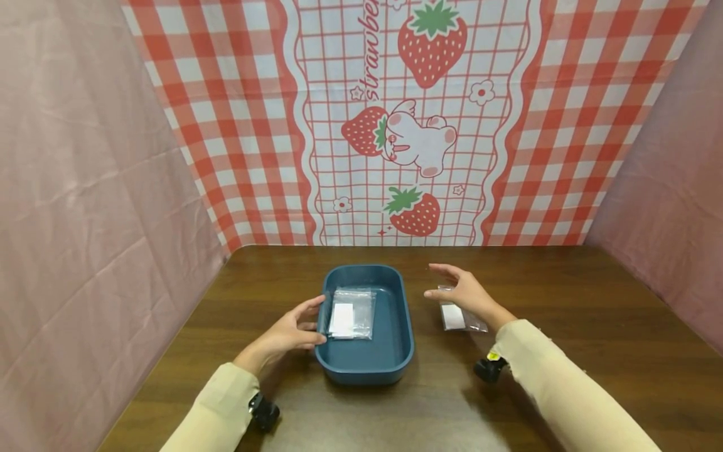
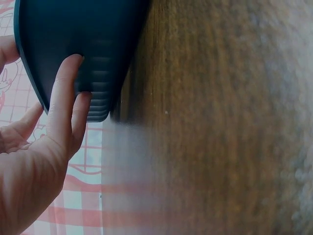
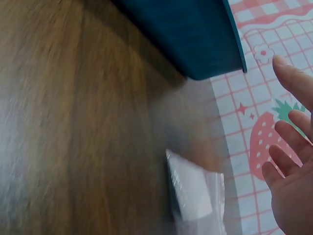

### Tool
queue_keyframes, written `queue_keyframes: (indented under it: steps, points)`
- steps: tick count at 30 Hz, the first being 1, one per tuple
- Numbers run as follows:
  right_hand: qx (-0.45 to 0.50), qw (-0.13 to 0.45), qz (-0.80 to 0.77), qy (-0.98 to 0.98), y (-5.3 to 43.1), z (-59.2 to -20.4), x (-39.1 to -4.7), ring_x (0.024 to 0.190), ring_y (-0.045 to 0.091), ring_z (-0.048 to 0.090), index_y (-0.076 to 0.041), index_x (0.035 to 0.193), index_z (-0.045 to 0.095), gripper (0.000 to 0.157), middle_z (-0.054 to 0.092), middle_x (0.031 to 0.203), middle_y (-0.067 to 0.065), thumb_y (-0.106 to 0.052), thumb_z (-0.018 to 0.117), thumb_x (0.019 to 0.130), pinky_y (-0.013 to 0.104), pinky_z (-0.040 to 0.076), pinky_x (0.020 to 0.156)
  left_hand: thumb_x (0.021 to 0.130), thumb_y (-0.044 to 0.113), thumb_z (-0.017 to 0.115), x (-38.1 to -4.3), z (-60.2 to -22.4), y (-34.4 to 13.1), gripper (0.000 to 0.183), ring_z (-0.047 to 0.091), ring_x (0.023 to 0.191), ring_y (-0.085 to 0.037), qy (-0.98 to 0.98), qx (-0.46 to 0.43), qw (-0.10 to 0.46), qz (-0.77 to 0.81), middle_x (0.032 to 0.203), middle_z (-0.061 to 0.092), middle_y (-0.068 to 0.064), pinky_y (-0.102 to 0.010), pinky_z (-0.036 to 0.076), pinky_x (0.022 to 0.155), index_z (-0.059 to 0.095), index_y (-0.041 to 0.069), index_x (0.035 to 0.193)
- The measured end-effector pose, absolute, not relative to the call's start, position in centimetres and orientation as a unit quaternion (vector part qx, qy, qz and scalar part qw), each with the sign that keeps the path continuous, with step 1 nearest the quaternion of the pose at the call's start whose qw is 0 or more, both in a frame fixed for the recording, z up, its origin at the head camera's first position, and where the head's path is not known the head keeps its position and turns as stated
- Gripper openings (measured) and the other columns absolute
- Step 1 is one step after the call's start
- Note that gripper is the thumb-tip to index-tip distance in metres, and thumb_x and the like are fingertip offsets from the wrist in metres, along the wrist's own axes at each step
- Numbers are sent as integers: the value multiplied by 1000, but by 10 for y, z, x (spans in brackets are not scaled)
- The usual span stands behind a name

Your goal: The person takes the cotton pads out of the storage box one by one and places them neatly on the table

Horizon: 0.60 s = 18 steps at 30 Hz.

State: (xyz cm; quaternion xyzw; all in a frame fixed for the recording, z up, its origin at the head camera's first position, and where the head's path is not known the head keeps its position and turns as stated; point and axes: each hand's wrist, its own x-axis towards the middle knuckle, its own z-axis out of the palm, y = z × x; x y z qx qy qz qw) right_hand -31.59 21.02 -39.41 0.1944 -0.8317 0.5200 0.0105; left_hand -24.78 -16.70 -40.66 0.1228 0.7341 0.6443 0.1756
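A dark blue plastic bin (image 1: 364, 376) stands on the table. Inside, against its left side, lies a clear plastic bag (image 1: 364, 307) with a white label. My left hand (image 1: 285, 334) holds the bin's left wall; thumb and forefinger are at the rim, and other fingers (image 2: 62, 98) lie along the outside. Right of the bin, my right hand (image 1: 465, 294) hovers with fingers spread and nothing in them. Below it, another clear bag (image 1: 454, 317) with a white label lies on the table, partly hidden by that hand; the right wrist view also shows this bag (image 3: 195, 191).
The brown wooden table (image 1: 542, 282) reaches back to a red-and-white checked strawberry cloth (image 1: 415, 144). Pink curtains (image 1: 101, 188) hang on both sides. Each wrist carries a small black camera (image 1: 263, 411).
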Motion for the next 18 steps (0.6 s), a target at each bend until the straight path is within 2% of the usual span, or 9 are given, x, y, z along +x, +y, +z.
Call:
queue_keyframes:
  steps: [7,18]
  points:
    - [195,20,518,-833,195,-386,-320,126,38,38,2,132,48,67,47,134,21,-20,78,76,50,27,103,77,0,70,-248,-407,-167,83,45,118,-41,732,126,176,646,139,32,-26,-40,51,75,25,7,147]
    - [199,8,519,-831,166,-376,-322,126,34,39,-4,132,49,68,48,135,16,-25,78,75,52,28,102,78,-1,69,-248,-407,-168,82,44,118,-41,729,131,179,648,140,31,-26,-40,51,76,25,8,147]
